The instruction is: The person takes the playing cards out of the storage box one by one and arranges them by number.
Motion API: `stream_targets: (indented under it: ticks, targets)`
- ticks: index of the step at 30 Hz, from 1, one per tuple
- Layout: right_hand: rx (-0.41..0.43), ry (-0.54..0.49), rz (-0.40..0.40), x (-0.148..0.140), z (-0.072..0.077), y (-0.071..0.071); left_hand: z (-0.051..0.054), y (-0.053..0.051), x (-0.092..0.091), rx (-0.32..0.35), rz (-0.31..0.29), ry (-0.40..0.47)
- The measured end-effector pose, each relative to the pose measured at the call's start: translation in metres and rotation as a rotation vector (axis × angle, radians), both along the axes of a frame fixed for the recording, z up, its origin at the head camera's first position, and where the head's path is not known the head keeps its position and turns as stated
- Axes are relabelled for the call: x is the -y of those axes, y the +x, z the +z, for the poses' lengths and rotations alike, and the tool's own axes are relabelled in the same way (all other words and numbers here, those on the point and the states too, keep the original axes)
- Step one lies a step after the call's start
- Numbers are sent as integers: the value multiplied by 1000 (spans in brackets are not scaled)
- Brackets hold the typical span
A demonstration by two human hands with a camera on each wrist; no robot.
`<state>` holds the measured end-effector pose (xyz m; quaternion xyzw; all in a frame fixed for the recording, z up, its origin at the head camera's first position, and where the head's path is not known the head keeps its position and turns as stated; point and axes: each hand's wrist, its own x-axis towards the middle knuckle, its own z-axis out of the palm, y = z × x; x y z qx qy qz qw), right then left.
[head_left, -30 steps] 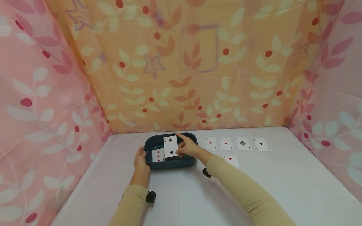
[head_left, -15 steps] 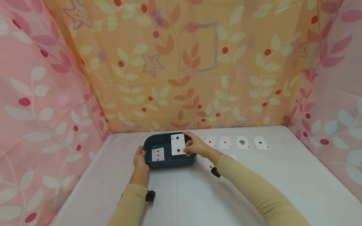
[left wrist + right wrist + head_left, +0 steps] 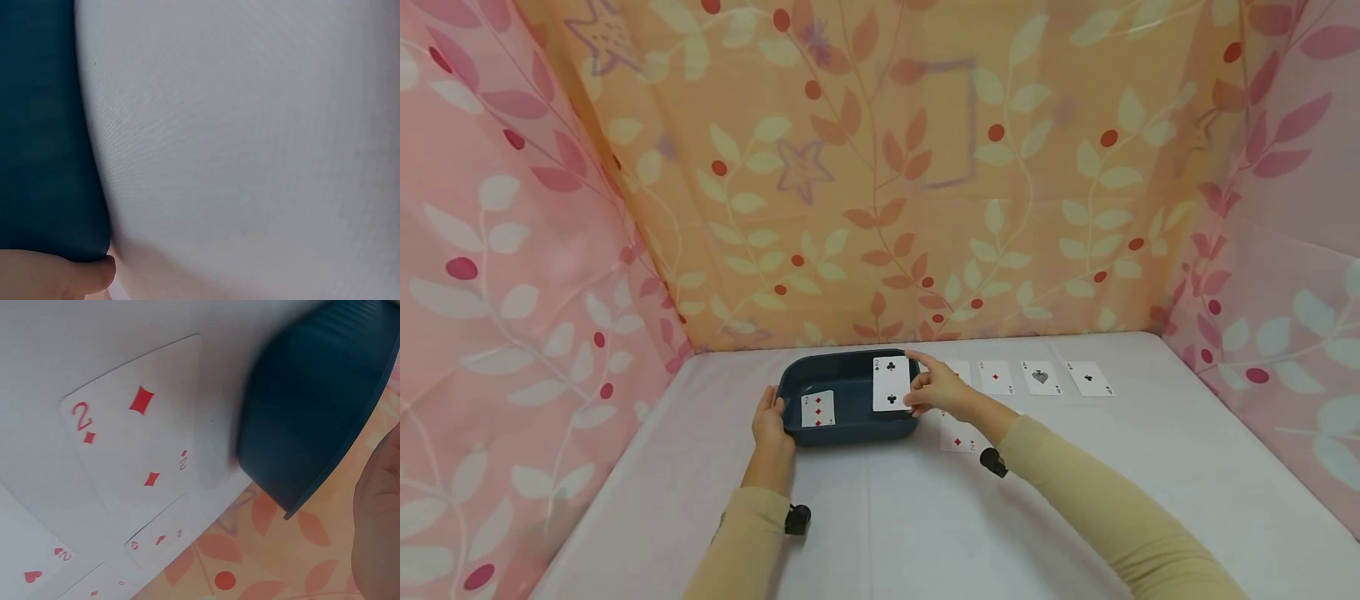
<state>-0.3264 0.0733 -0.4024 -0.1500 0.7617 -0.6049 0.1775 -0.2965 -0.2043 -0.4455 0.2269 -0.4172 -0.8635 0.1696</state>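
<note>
A dark blue rectangular dish (image 3: 842, 436) sits toward the back of the table. My left hand (image 3: 772, 427) holds its left end, fingers along the outer wall; one fingertip shows against the dish (image 3: 44, 137) in the left wrist view. Over the dish's right end, my right hand (image 3: 943, 392) pinches the two of clubs (image 3: 891, 383) by its right edge, face up. A diamonds card (image 3: 817, 409), apparently the three, lies inside the dish at left. The right wrist view shows part of the right hand (image 3: 378, 512) but not the held card.
Right of the dish, a row of aces lies face up, including diamonds (image 3: 995, 377), spades (image 3: 1041, 377) and clubs (image 3: 1090, 378). The two of diamonds (image 3: 134, 425) lies nearer, beside a two of hearts (image 3: 34, 562). A patterned cloth wall (image 3: 880, 250) stands behind.
My right hand has carried the two of clubs rightward, from the dish's middle to its right end. The left hand stays on the dish. More of the two of diamonds shows.
</note>
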Motion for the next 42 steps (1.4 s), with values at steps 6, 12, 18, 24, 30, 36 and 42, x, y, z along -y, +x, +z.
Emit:
stream_targets:
  ticks: [6, 12, 18, 24, 30, 36, 42]
  targets:
    - [9, 18, -46, -13, -2, 4, 0, 1, 0, 3, -3, 4]
    - [-7, 59, -78, -29, -2, 9, 0, 1, 0, 9, -2, -9]
    - [-9, 37, -92, -42, -5, 12, 0, 1, 0, -5, -6, -5]
    - [20, 45, -124, -59, -7, 13, 0, 1, 0, -12, -14, 8]
    - [8, 33, -124, -75, -7, 16, 2, 3, 0, -24, -26, 19]
    - [9, 4, -116, -85, -8, 18, 2, 3, 0, -31, -19, 25]
    - [29, 17, -123, -90, -6, 21, 3, 4, -1, -33, -24, 29]
